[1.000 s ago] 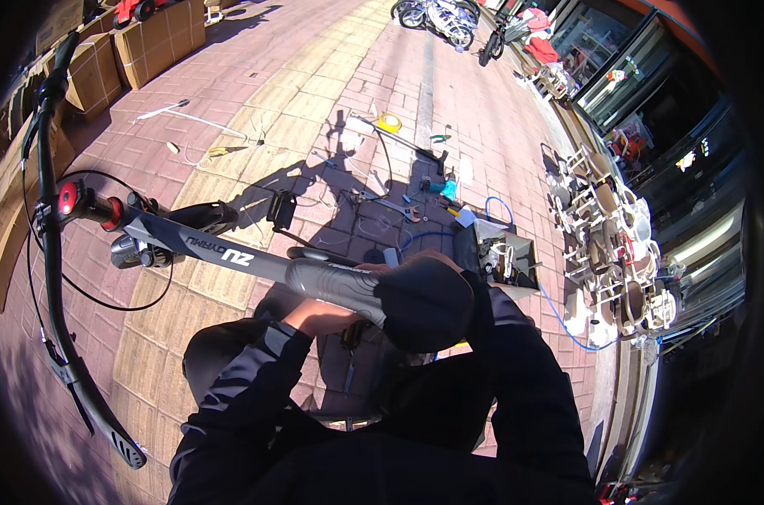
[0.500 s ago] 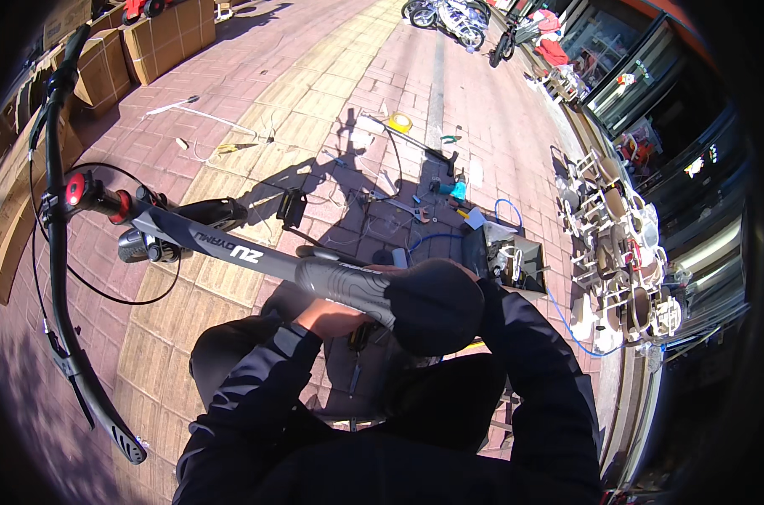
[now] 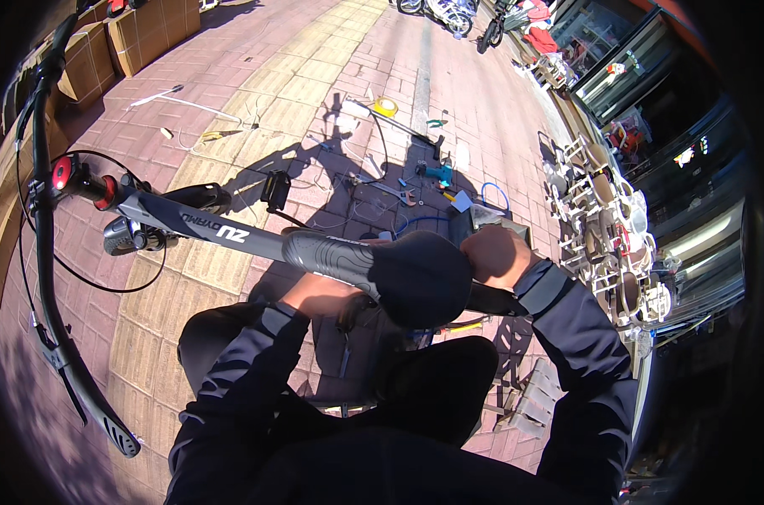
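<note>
A bicycle with a dark grey frame [image 3: 256, 244] stands in front of me, its black saddle [image 3: 422, 278] just above my knees. My left hand [image 3: 319, 296] reaches in under the saddle's left edge, its fingers hidden below. A dark part with yellow on it [image 3: 348, 316] shows by that hand. Right of the saddle's rear, my right hand [image 3: 500, 255] is closed, back upward; what its fingers hold, if anything, is hidden. Beneath its wrist runs a black curved part [image 3: 493, 299]. The handlebar [image 3: 50, 278] extends along the left side.
On the brick paving lie an adjustable wrench [image 3: 396, 194], a teal power tool [image 3: 437, 172], a yellow tape roll [image 3: 385, 107] and a blue hose [image 3: 496, 195]. Cardboard boxes [image 3: 155, 38] stand far left. Small chairs [image 3: 618, 227] line the shopfront at right. A low slatted stool [image 3: 533, 400] is near my right arm.
My right hand has come out from behind the saddle to its right side, the elbow swinging outward. The view has shifted slightly; my left hand stays under the saddle.
</note>
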Demonstrator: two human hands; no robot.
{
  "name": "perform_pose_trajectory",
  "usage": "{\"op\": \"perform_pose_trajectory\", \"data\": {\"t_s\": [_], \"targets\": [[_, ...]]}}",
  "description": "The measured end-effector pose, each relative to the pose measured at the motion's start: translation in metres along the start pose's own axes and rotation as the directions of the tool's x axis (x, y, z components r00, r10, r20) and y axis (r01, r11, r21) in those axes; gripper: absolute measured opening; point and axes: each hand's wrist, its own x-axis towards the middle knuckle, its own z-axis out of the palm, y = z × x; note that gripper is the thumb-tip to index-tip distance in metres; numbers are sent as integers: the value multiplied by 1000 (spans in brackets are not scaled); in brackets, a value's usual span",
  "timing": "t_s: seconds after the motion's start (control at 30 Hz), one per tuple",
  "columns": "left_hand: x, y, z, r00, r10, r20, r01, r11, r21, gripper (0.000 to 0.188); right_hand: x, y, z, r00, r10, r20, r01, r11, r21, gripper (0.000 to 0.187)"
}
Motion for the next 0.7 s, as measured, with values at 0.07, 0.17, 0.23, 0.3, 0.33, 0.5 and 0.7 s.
{"op": "perform_pose_trajectory", "data": {"t_s": [0.07, 0.17, 0.23, 0.3, 0.33, 0.5, 0.7], "targets": [[9, 6, 3, 993, -106, 42, 111, 981, -161, 65, 5, 7, 16, 999, -45, -30, 45, 999, 20, 22], [9, 2, 5, 977, -193, 85, 211, 903, -375, 82, 17, 20, 49, 976, -194, -94, 209, 959, 189, 26], [8, -10, 5, 985, -134, 105, 160, 938, -307, 77, 29, 24, 71, 980, -165, -108, 188, 947, 259, 29], [5, -25, 5, 990, -108, 91, 125, 970, -207, 66, 43, 32, 83, 986, -158, -49, 164, 892, 422, 35], [3, -34, 5, 993, -96, 68, 105, 984, -147, 58, 48, 31, 90, 984, -173, -41, 171, 862, 477, 35], [-4, -69, 9, 997, -72, 27, 70, 993, 95, 45, 49, 15, 118, 993, -112, -31, 113, 870, 479, 35], [-2, -52, 6, 996, -85, 22, 84, 995, 48, 44, 47, 10, 128, 995, -92, -24, 93, 886, 454, 35]]}}
